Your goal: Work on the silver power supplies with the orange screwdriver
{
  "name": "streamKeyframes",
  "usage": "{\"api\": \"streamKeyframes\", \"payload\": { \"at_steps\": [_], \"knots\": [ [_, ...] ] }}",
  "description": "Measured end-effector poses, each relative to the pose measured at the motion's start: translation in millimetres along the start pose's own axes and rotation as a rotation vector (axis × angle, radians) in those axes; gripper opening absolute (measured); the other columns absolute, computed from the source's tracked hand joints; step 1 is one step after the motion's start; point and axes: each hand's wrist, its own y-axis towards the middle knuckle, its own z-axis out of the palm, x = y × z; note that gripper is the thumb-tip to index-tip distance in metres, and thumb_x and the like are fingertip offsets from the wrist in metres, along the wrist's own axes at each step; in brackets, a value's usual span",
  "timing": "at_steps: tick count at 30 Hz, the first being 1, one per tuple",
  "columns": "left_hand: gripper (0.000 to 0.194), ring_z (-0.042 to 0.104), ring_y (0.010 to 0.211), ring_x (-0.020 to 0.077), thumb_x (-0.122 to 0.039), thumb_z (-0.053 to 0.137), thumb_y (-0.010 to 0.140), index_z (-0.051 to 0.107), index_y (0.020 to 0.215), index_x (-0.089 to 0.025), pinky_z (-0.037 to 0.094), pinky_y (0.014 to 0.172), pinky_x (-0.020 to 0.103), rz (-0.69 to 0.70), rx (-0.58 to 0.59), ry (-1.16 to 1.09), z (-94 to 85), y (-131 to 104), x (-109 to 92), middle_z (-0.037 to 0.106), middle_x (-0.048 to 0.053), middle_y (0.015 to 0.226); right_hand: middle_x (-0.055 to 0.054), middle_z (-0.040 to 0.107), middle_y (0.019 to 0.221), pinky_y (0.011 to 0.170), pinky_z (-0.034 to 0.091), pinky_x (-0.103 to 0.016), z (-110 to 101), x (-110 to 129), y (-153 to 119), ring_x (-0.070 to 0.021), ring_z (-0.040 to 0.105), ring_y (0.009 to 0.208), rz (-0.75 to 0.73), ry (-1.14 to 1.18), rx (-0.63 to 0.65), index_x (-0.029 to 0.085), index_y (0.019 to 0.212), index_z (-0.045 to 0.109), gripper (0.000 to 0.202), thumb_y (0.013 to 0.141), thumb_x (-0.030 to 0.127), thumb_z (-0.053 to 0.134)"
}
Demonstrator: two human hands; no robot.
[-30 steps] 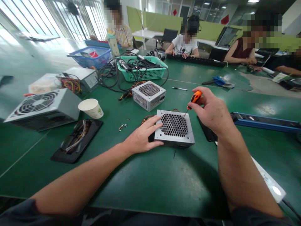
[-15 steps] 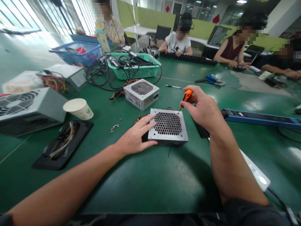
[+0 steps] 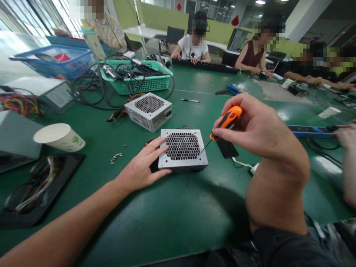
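A silver power supply (image 3: 183, 146) with a honeycomb grille lies on the green table in front of me. My left hand (image 3: 143, 165) grips its left side, fingers on the top edge and thumb along the near side. In my right hand (image 3: 261, 128) is an orange and black screwdriver (image 3: 230, 118), pinched by the handle and tilted. Its thin shaft slants down to the left, the tip near the right edge of the grille; whether it touches cannot be told. Several small screws (image 3: 116, 158) are scattered left of the power supply.
Behind stands a second power supply (image 3: 150, 111), near a pen (image 3: 190, 100) and a green basket (image 3: 139, 83) of cables. At left are a paper cup (image 3: 59, 137) and glasses on a black case (image 3: 52, 196). A phone (image 3: 226, 147) lies at right; another person's hand (image 3: 347, 137) reaches a blue power strip.
My right hand has brought the screwdriver nearer to me, from the far right corner to the grille's right edge. The view has turned right. Another person's arm has appeared at the right.
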Motion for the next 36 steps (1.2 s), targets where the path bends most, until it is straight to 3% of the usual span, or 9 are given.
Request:
{"api": "streamKeyframes", "payload": {
  "at_steps": [3,8,20,26,36],
  "knots": [
    [0.077,0.038,0.155,0.0374,-0.038,0.075,0.09,0.041,0.157,-0.02,0.038,0.125,0.062,0.0,0.005,-0.001,-0.4,-0.3,0.5,0.038,0.021,0.166,0.0,0.073,0.092,0.069,0.056,-0.034,-7.1,11.2,-4.0,-0.0202,0.069,0.077,-0.039,0.091,0.165,0.026,0.109,0.062,0.03,0.086,0.037,0.076],
    [0.079,0.038,0.154,0.0383,-0.037,0.076,0.089,0.04,0.158,-0.022,0.038,0.125,0.062,-0.001,0.003,-0.006,-0.1,-0.1,0.8,0.038,0.019,0.167,0.002,0.07,0.086,0.064,0.048,-0.027,-2.5,17.8,0.6,-0.0142,0.064,0.07,-0.114,0.054,0.253,0.024,0.103,0.064,0.02,0.087,0.033,0.074],
    [0.077,0.037,0.155,0.0378,-0.039,0.076,0.09,0.043,0.156,-0.02,0.037,0.126,0.061,0.0,0.005,-0.012,-1.2,0.7,-0.2,0.038,0.021,0.166,0.002,0.071,0.084,0.061,0.042,-0.027,2.3,27.0,-4.9,-0.0152,0.064,0.067,-0.141,-0.02,0.322,0.025,0.112,0.06,0.022,0.093,0.035,0.065],
    [0.075,0.037,0.155,0.0381,-0.039,0.075,0.091,0.043,0.156,-0.02,0.037,0.125,0.062,0.001,0.007,-0.017,-0.8,0.8,0.1,0.038,0.021,0.166,-0.003,0.073,0.098,0.066,0.042,-0.029,10.3,43.2,-9.8,-0.0194,0.068,0.079,-0.184,-0.1,0.366,0.024,0.12,0.054,0.024,0.097,0.031,0.055],
    [0.075,0.037,0.155,0.0378,-0.041,0.075,0.091,0.043,0.155,-0.019,0.036,0.126,0.061,-0.001,0.007,-0.018,-0.9,0.4,0.4,0.037,0.022,0.166,0.0,0.069,0.087,0.063,0.038,-0.027,20.1,46.0,-3.5,-0.0157,0.061,0.071,-0.181,-0.061,0.34,0.023,0.11,0.06,0.017,0.097,0.035,0.059]
  ]
}}
